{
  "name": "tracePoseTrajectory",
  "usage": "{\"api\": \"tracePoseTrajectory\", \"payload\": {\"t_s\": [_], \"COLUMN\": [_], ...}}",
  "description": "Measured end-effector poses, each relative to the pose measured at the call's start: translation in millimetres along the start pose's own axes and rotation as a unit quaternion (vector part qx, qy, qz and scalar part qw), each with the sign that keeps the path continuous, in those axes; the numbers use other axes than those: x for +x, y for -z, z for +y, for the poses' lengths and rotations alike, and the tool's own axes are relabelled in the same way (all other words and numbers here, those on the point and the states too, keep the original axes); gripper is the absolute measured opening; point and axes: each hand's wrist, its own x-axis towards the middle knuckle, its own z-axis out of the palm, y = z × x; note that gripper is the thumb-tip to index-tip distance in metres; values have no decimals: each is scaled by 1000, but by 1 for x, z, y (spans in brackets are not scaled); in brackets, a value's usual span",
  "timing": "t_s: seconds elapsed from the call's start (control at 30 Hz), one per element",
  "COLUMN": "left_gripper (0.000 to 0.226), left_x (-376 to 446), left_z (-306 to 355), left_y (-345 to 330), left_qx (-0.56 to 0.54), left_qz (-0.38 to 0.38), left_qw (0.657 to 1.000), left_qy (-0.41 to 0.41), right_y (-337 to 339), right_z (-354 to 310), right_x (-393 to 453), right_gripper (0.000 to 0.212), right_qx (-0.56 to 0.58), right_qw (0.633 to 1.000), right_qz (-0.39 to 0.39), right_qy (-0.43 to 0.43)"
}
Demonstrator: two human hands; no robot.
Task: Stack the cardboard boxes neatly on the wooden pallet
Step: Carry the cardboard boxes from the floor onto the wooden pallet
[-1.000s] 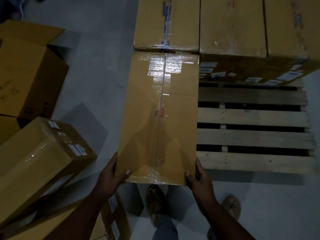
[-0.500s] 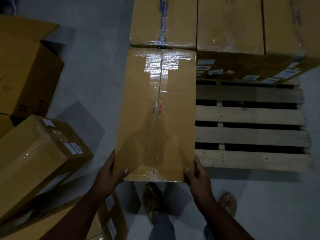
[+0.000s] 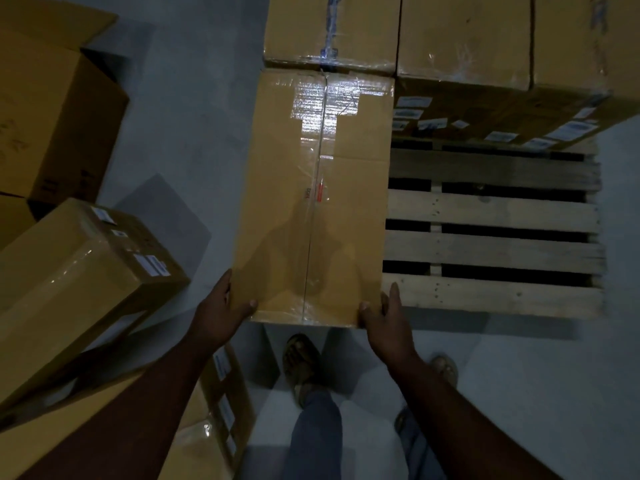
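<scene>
Your left hand and right hand clasp the near corners of the long taped cardboard box, thumbs on top, which lies along the left end of the wooden pallet, its far end against the stacked boxes. The pallet sits on a dim grey concrete floor, with loose boxes heaped at your left.

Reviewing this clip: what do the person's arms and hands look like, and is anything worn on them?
Both forearms are bare to the bottom edge of the picture; no sleeves show. The left hand and right hand wear no gloves, and no watch, ring or wristband is visible in this dim light.
</scene>
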Motion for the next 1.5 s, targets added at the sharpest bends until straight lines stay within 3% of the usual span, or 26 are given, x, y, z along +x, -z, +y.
{"api": "tracePoseTrajectory", "payload": {"t_s": [0.17, 0.4, 0.53, 0.67, 0.83, 0.93, 1.13, 1.3, 1.5], "left_gripper": [60, 32, 27, 27, 30, 16, 19, 17, 18], "left_x": [-85, -269, -338, -387, -453, -521, -665, -754, -809], "left_z": [72, 147, 167, 215, 284, 322, 366, 383, 388], "left_y": [8, 4, -13, -62, -194, -296, -497, -631, -786], "left_qx": [20, -97, -115, -82, 9, 37, 85, 142, 209], "left_qz": [58, -38, -45, -87, -145, -196, -382, -478, -547], "left_qw": [998, 994, 991, 989, 966, 946, 873, 808, 750], "left_qy": [-2, -30, -54, -91, -214, -256, -289, -313, -309], "right_y": [62, 145, 191, 269, 395, 459, 557, 615, 697], "right_z": [-50, -96, -87, -35, 96, 190, 337, 422, 528], "right_x": [-79, -246, -315, -365, -447, -510, -625, -682, -704], "right_gripper": [63, 35, 27, 25, 25, 24, 25, 26, 28], "right_qx": [-42, 71, 147, 212, 318, 376, 497, 556, 595], "right_qw": [998, 996, 987, 973, 929, 893, 778, 687, 620], "right_qz": [14, 10, 5, 60, 180, 246, 385, 467, 509], "right_qy": [35, 45, 57, 69, 52, 17, -7, -19, -40]}}
